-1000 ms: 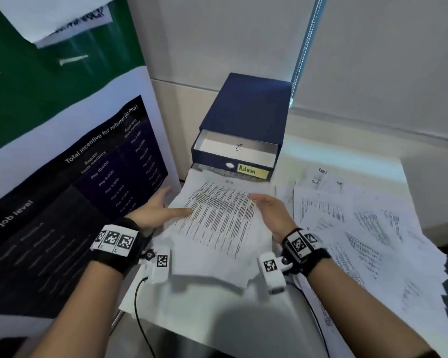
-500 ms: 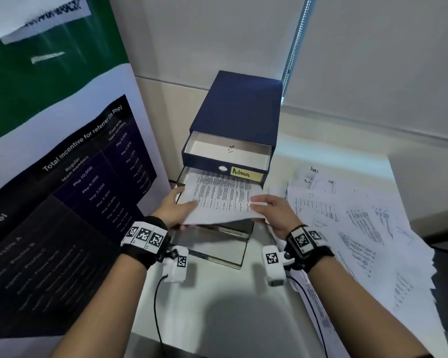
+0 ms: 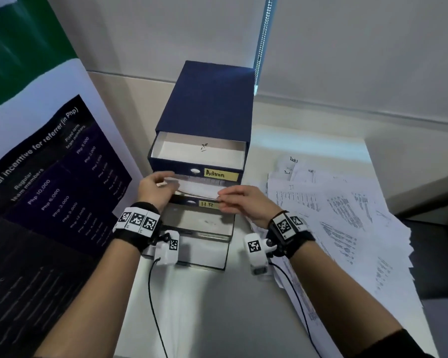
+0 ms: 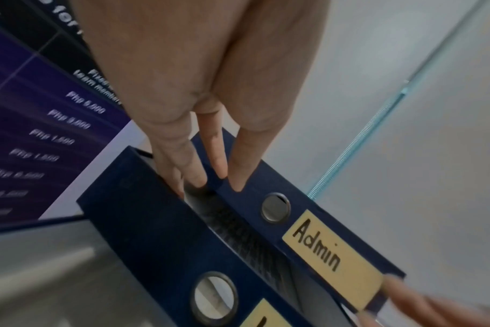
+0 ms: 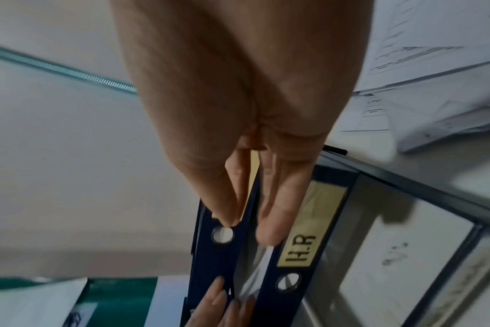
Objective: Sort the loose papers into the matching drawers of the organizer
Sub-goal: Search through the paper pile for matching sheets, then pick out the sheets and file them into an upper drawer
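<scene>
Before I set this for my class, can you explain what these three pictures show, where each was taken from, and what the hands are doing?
No machine here: a person's two bare hands with cameras strapped on.

The large picture is from a head camera looking down; the two close-ups look along each wrist.

On the white table stands a blue drawer organizer, its Admin drawer pulled out. Loose papers lie beside it.

The left hand and right hand tuck printed sheets into the HR drawer below, fingers straight, no firm grip.

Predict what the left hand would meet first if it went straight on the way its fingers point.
Probably the front of the Admin drawer: the left hand already points at it, though depth is unclear.
</scene>
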Tool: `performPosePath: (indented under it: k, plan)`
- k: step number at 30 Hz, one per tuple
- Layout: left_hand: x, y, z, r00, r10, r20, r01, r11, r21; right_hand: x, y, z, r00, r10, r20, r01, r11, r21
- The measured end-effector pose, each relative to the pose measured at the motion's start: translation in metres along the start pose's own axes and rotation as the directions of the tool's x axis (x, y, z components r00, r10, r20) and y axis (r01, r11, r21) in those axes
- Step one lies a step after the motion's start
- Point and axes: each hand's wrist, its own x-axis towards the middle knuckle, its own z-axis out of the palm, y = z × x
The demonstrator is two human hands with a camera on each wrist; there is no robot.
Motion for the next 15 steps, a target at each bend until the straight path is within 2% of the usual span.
performPosePath:
  k: [2,3,4,5,6,7,8,9,11,13,15]
  plan:
    - [-0.009,0.006,0.01,0.992,0.128,-0.008,-0.127,0.989,0.072,-0.012,0.014,-0.036,0.995,0.01,-0.099,-0.012,1.0,-0.024]
    - [-0.017,0.009,0.018,0.981,0.194,0.022,-0.195,0.978,0.069,-0.018,0.025,-0.061,0.978,0.01,-0.21,-0.036,0.992,-0.119]
    - [-0.027,0.014,0.029,0.966,0.24,0.093,-0.245,0.968,0.048,-0.025,0.039,-0.09,0.938,-0.006,-0.346,-0.097,0.955,-0.281]
    - [-0.039,0.019,0.041,0.944,0.263,0.201,-0.272,0.962,0.017,-0.033,0.053,-0.12,0.886,-0.029,-0.463,-0.225,0.846,-0.484]
    - [-0.052,0.024,0.057,0.905,0.263,0.334,-0.271,0.962,-0.022,-0.041,0.069,-0.149,0.838,-0.026,-0.545,-0.389,0.672,-0.63]
    - [-0.062,0.026,0.074,0.851,0.251,0.462,-0.252,0.966,-0.059,-0.048,0.083,-0.173,0.784,0.009,-0.621,-0.539,0.506,-0.673]
    - [-0.071,0.024,0.093,0.791,0.228,0.568,-0.228,0.971,-0.072,-0.055,0.098,-0.194,0.724,0.062,-0.687,-0.649,0.4,-0.647]
    - [-0.078,0.019,0.114,0.74,0.191,0.645,-0.211,0.976,-0.048,-0.062,0.115,-0.212,0.678,0.111,-0.726,-0.713,0.341,-0.613]
    - [-0.087,0.001,0.157,0.671,0.089,0.736,-0.202,0.977,0.065,-0.074,0.14,-0.232,0.661,0.145,-0.736,-0.734,0.326,-0.596]
    - [-0.093,-0.021,0.196,0.64,-0.054,0.767,-0.231,0.938,0.258,-0.086,0.156,-0.241,0.679,0.14,-0.721,-0.702,0.411,-0.581]
    - [-0.098,-0.041,0.225,0.675,-0.186,0.714,-0.275,0.835,0.477,-0.092,0.169,-0.248,0.702,0.13,-0.7,-0.677,0.426,-0.6]
